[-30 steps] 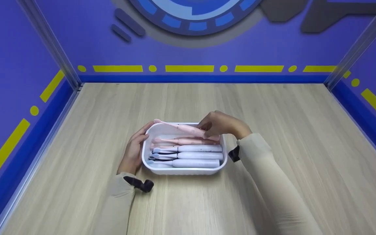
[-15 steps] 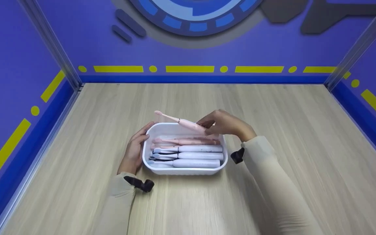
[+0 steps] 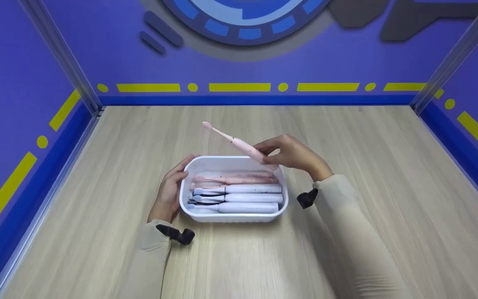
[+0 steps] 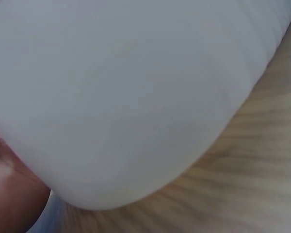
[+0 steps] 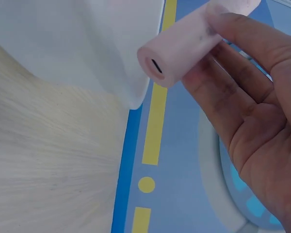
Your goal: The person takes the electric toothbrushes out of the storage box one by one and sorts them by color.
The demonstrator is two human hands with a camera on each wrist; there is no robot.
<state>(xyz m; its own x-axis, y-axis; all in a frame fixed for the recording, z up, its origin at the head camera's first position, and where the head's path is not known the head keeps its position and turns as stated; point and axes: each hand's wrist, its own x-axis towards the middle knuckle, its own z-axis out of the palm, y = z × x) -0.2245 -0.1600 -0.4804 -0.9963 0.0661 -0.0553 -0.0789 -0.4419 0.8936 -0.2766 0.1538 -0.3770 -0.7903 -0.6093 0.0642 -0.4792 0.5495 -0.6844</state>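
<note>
In the head view my right hand point(image 3: 299, 155) pinches a pink electric toothbrush point(image 3: 245, 147) by its handle, over the back right of a white plastic bin point(image 3: 232, 218). The brush tilts, head up to the left. Thumb and fingers squeeze the handle point(image 5: 184, 41) in the right wrist view, where its round bottom end with a dark slot shows. My left hand point(image 3: 170, 189) grips the bin's left end, thumb at the rim and fingers along the back corner. Inside lie another pink toothbrush point(image 3: 249, 180) and several white ones point(image 3: 253, 198), side by side, heads left.
The bin stands on a wood-grain table point(image 3: 347, 137). Blue-purple panels point(image 3: 239, 70) with yellow dashes wall in the back and both sides. Metal posts point(image 3: 62, 54) stand at the back corners.
My right hand has lifted the pink toothbrush up and slightly right, out of the bin, and its head has swung higher. The left hand and bin have stayed put.
</note>
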